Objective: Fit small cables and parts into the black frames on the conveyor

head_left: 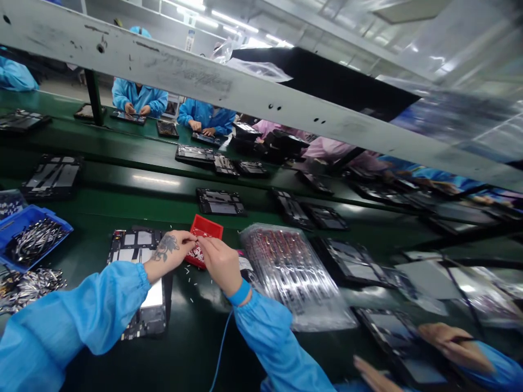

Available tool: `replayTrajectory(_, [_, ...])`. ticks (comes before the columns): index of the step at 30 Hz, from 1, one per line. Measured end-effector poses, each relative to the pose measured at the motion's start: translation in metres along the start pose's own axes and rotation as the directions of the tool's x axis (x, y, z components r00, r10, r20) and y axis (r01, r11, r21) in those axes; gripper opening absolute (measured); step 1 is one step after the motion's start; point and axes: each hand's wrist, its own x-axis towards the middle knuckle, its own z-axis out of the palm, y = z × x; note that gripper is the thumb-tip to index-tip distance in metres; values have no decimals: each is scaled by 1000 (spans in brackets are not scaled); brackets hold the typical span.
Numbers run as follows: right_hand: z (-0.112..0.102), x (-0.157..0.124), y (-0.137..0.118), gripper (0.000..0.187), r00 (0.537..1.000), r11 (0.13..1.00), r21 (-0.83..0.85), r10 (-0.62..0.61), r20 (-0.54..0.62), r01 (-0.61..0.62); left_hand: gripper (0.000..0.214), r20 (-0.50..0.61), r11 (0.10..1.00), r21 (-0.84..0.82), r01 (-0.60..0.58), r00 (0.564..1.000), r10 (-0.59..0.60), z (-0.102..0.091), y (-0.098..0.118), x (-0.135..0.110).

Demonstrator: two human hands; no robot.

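My left hand [174, 253] and my right hand [220, 264] meet over a small red bin [208, 225]. Fingertips of both are pinched close together; whatever lies between them is too small to make out. Tiny white pieces [196, 256] fill part of the bin, and a few lie scattered on the green bench beside it. Under my left forearm lies an opened tablet-like device [153, 313] with its inner parts showing, partly covered by my sleeve. A blue band with a cord [223, 348] is around my right wrist.
At left stand a blue bin [61, 228] of small metallic parts and a loose heap of parts [35, 286]. A clear plastic tray [294, 277] lies right of the red bin. Several opened devices line the benches. A co-worker's hands [455, 343] are at lower right; a white beam [180, 65] crosses above.
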Motion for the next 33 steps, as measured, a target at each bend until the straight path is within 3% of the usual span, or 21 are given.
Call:
replayTrajectory(4, [-1, 3, 4, 30, 987, 998, -60, -20, 159, 30, 18, 15, 995, 74, -67, 998, 67, -3, 3, -6])
replayTrajectory(7, [-2, 7, 14, 37, 969, 974, 16, 224, 109, -227, 20, 25, 997, 72, -20, 1000, 18, -5, 2, -5])
replayTrajectory(8, [-1, 8, 18, 42, 930, 928, 83, 355, 99, -363, 21, 27, 998, 63, 11, 1000, -13, -5, 1, -4])
replayTrajectory(10, [1, 11, 25, 54, 792, 743, 278, 588, 165, -609, 22, 38, 997, 34, 67, 997, -68, -6, -3, 0])
replayTrajectory(12, [3, 14, 29, 56, 672, 500, 476, 667, 320, -723, 22, 60, 995, -4, 99, 993, -98, -6, -5, 3])
replayTrajectory(14, [6, 17, 28, 52, 641, 335, 597, 639, 425, -729, 23, 85, 991, -45, 127, 989, -123, -5, -6, 5])
replayTrajectory(17, [10, 20, 22, 48, 658, 280, 647, 592, 465, -709, 20, 117, 984, -95, 152, 983, -141, -1, -4, 3])
replayTrajectory(20, [10, 21, 16, 45, 679, 331, 626, 568, 465, -706, 19, 113, 982, -124, 146, 985, -132, 1, -2, 1])
replayTrajectory(21, [10, 20, 15, 44, 697, 403, 592, 573, 432, -698, 19, 102, 983, -124, 138, 987, -126, 1, -2, 1])
replayTrajectory(23, [8, 18, 13, 45, 769, 630, 449, 577, 275, -634, 21, 71, 986, -111, 121, 991, -113, 1, -4, 3])
replayTrajectory(26, [7, 12, 10, 41, 916, 898, 189, 400, 27, -398, 22, 31, 993, -66, 94, 995, -92, 0, -8, 7])
replayTrajectory(29, [8, 7, 7, 28, 982, 979, 86, 187, 15, -187, 21, 10, 998, -4, 57, 998, -57, 2, -11, 9])
replayTrajectory(33, [11, 7, 4, 27, 991, 997, -10, 75, 107, -75, 21, 12, 998, 61, 5, 1000, -5, 4, -10, 7])
